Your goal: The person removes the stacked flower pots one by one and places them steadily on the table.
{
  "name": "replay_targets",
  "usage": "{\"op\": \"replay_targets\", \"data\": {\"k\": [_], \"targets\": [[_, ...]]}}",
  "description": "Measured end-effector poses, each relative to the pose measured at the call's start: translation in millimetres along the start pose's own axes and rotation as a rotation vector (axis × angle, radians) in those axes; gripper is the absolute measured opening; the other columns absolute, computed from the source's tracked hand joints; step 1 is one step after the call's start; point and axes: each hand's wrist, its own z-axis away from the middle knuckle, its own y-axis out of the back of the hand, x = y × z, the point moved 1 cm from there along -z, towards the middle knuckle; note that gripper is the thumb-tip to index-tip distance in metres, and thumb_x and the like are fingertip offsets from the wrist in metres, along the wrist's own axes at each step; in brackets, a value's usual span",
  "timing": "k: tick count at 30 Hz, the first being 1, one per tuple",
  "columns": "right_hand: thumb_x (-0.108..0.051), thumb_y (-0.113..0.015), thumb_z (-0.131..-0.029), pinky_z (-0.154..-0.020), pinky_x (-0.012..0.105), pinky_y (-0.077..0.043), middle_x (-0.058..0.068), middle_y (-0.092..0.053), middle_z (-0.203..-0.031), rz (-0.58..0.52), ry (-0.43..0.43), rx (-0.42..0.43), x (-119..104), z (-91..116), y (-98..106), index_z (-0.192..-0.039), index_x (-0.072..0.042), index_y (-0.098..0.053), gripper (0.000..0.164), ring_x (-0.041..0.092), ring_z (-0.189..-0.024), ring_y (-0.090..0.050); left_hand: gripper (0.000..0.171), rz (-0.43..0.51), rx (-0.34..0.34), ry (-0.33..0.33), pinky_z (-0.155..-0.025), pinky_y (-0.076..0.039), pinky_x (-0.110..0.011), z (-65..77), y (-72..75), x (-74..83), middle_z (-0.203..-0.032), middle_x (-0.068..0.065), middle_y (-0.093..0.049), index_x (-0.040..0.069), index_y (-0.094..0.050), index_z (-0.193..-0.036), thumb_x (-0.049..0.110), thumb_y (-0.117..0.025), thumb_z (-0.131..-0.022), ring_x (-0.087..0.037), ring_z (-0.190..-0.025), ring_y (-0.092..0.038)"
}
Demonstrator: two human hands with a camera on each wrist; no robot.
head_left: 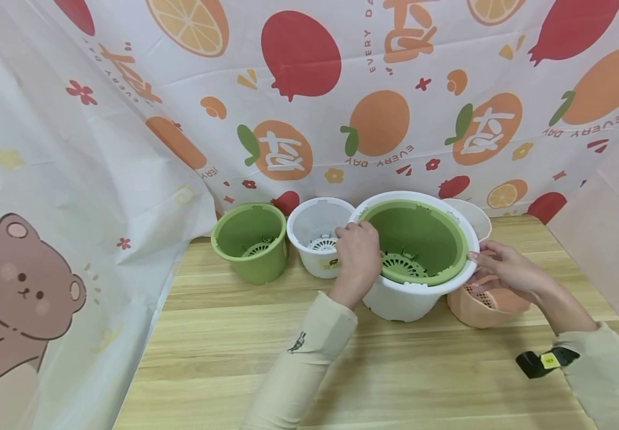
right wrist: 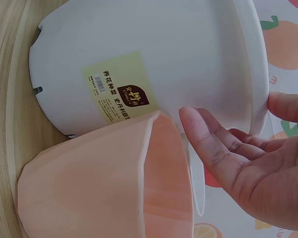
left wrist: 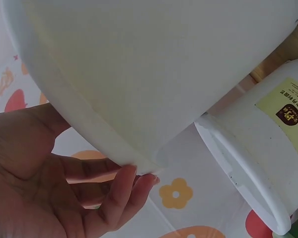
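Note:
A large white flowerpot [head_left: 403, 301] stands on the table with a green flowerpot [head_left: 422, 239] nested inside it. My left hand [head_left: 360, 254] grips the left side of the white rim; in the left wrist view its fingers [left wrist: 121, 191] curl at the edge and the thumb goes out of sight behind the rim. On the right side, my right hand [head_left: 508, 272] holds the same rim, thumb at its edge and fingers beneath it. A peach flowerpot [right wrist: 89, 183] sits against the large pot's wall, below my right hand. A yellowish label [right wrist: 119, 87] shows on the white wall.
Left of the large pot stand a smaller white flowerpot [head_left: 320, 263] and a green flowerpot [head_left: 261, 269]. Another white pot [head_left: 473, 218] is partly hidden behind the large one. A fruit-print cloth [head_left: 320, 137] hangs behind the wooden table [head_left: 223, 358].

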Motion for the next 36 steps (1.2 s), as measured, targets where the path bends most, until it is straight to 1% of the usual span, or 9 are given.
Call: {"op": "replay_targets", "data": {"k": [3, 5, 7, 15, 22, 30, 36], "targets": [[-0.019, -0.042, -0.098, -0.071, 0.047, -0.054, 0.011, -0.061, -0.088, -0.002, 0.002, -0.002, -0.4, -0.1, 0.1, -0.117, 0.011, -0.029, 0.038, 0.025, -0.078, -0.064, 0.03, -0.026, 0.019, -0.005, -0.05, -0.048, -0.026, -1.1, -0.4, 1.4, -0.083, -0.012, -0.061, 0.003, -0.062, -0.093, 0.027, -0.071, -0.077, -0.026, -0.075, -0.055], [-0.019, -0.042, -0.098, -0.071, 0.048, -0.054, 0.01, -0.061, -0.088, 0.0, 0.001, -0.002, -0.4, -0.5, 0.2, -0.117, 0.011, -0.029, 0.038, 0.025, -0.078, -0.064, 0.021, -0.038, 0.028, -0.009, -0.049, -0.047, -0.026, -1.8, -0.2, 2.3, -0.081, -0.011, -0.061, 0.003, -0.063, -0.091, 0.018, -0.068, -0.077, -0.025, -0.073, -0.054], [-0.019, -0.043, -0.098, -0.071, 0.048, -0.054, 0.01, -0.062, -0.088, 0.0, -0.003, 0.0, -0.2, -0.9, 0.0, -0.116, 0.01, -0.029, 0.037, 0.025, -0.078, -0.064, 0.018, -0.045, 0.026, -0.01, -0.049, -0.047, -0.026, -2.3, -0.2, 3.1, -0.08, -0.011, -0.061, 0.004, -0.064, -0.091, 0.014, -0.067, -0.076, -0.024, -0.073, -0.053], [-0.02, -0.043, -0.098, -0.071, 0.048, -0.054, 0.011, -0.061, -0.088, 0.005, -0.013, 0.007, 0.8, -0.9, 0.2, -0.117, 0.01, -0.029, 0.039, 0.026, -0.079, -0.064, 0.017, -0.055, -0.002, -0.022, -0.05, -0.044, -0.026, -5.8, 0.3, 4.9, -0.08, -0.009, -0.06, 0.008, -0.065, -0.088, 0.016, -0.069, -0.073, -0.023, -0.072, -0.052], [-0.02, -0.043, -0.098, -0.07, 0.047, -0.055, 0.011, -0.062, -0.088, 0.008, -0.011, 0.005, 0.2, -0.3, -0.2, -0.117, 0.01, -0.03, 0.038, 0.025, -0.078, -0.064, 0.016, -0.046, -0.023, -0.015, -0.051, -0.045, -0.027, -7.1, 0.5, 3.4, -0.082, -0.01, -0.059, 0.013, -0.068, -0.089, 0.017, -0.069, -0.073, -0.024, -0.074, -0.052], [-0.02, -0.042, -0.098, -0.071, 0.047, -0.054, 0.011, -0.062, -0.088, 0.005, -0.007, -0.005, 0.5, -0.4, -0.1, -0.116, 0.009, -0.03, 0.036, 0.025, -0.078, -0.064, 0.018, -0.035, -0.007, -0.011, -0.049, -0.046, -0.026, -5.3, 0.9, 1.4, -0.081, -0.01, -0.057, 0.011, -0.068, -0.088, 0.016, -0.071, -0.071, -0.022, -0.073, -0.052], [-0.02, -0.042, -0.098, -0.071, 0.048, -0.054, 0.011, -0.061, -0.088, 0.006, -0.005, -0.005, 0.9, -0.4, -0.2, -0.116, 0.009, -0.03, 0.036, 0.025, -0.079, -0.064, 0.012, -0.034, 0.005, -0.009, -0.047, -0.045, -0.026, -3.9, 0.0, -0.1, -0.078, -0.009, -0.056, 0.011, -0.069, -0.083, 0.015, -0.069, -0.072, -0.021, -0.071, -0.051]]}}
